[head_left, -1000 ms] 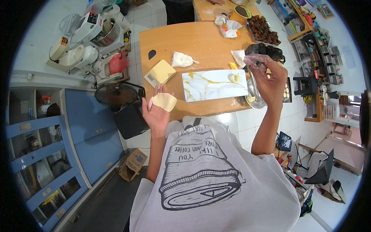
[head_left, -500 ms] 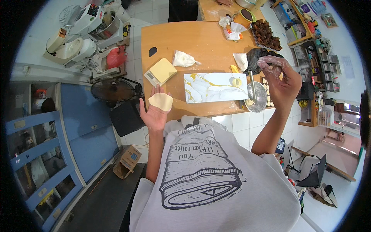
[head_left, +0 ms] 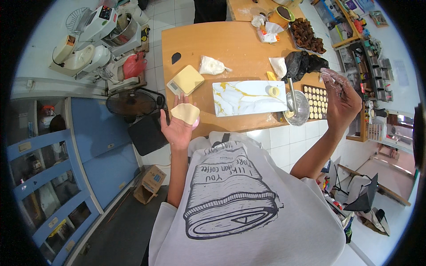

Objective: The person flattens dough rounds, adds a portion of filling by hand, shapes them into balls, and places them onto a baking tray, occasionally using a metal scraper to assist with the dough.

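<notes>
On the upturned palm of my left hand [head_left: 179,133] lies a flat cream-coloured piece [head_left: 185,114] with a rounded edge; I cannot tell whether it is dough or a plastic scraper. The fingers stretch out behind it and the thumb stands apart. My right hand [head_left: 342,97], dusted white, is raised near the table's right edge with fingertips pinched; what they hold, if anything, is hidden. Beside it are a tray of pale rounds [head_left: 316,102] and a metal bowl [head_left: 303,107] with a metal utensil [head_left: 291,95] leaning in it.
A marble-patterned board [head_left: 244,98] carries a pale yellow ring-shaped thing [head_left: 274,91]. A kitchen scale [head_left: 188,79], a white bag [head_left: 211,65], a black bag [head_left: 297,65] and a dark flat scraper [head_left: 176,58] lie on the wooden table [head_left: 213,42]. Brown paper cups [head_left: 306,37] stand at the far right.
My right hand has moved right and slightly down, uncovering more of the tray of rounds. My left hand stays nearly in place. At the far table, another person's hand has left the view.
</notes>
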Motion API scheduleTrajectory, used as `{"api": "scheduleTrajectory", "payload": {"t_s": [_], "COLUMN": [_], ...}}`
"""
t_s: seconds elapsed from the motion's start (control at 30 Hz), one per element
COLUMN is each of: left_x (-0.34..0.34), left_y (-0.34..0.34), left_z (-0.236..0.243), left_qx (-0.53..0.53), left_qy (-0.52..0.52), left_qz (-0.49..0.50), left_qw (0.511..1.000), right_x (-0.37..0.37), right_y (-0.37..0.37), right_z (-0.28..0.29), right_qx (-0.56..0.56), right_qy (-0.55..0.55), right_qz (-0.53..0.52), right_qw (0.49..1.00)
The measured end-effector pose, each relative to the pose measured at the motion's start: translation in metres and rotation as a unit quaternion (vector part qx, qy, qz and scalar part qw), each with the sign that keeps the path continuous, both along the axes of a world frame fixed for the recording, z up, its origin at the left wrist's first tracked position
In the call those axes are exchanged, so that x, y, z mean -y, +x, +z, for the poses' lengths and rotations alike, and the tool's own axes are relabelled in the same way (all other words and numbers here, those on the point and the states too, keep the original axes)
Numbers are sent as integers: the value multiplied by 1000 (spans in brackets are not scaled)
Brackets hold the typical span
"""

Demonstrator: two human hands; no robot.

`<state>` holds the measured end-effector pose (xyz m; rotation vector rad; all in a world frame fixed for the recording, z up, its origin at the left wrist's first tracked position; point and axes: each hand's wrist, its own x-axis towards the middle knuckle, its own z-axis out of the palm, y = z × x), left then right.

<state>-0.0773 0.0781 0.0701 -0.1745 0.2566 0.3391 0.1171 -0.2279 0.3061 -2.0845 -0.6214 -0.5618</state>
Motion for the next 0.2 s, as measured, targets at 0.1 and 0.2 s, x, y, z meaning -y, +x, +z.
{"api": "scheduleTrajectory", "payload": {"t_s": [0.1, 0.2], "left_x": [2, 2], "left_y": [-1, -2], "left_z": [-2, -2], "left_qx": [-12, -1], "left_qy": [2, -15], "left_qz": [0, -7], "left_qw": [1000, 1000], "right_x": [-2, -6], "right_y": [-6, -11], "right_z": [-1, -1], "right_qx": [-18, -33], "right_qy": [14, -1], "right_qz": [3, 36], "right_qw": [1000, 999]}}
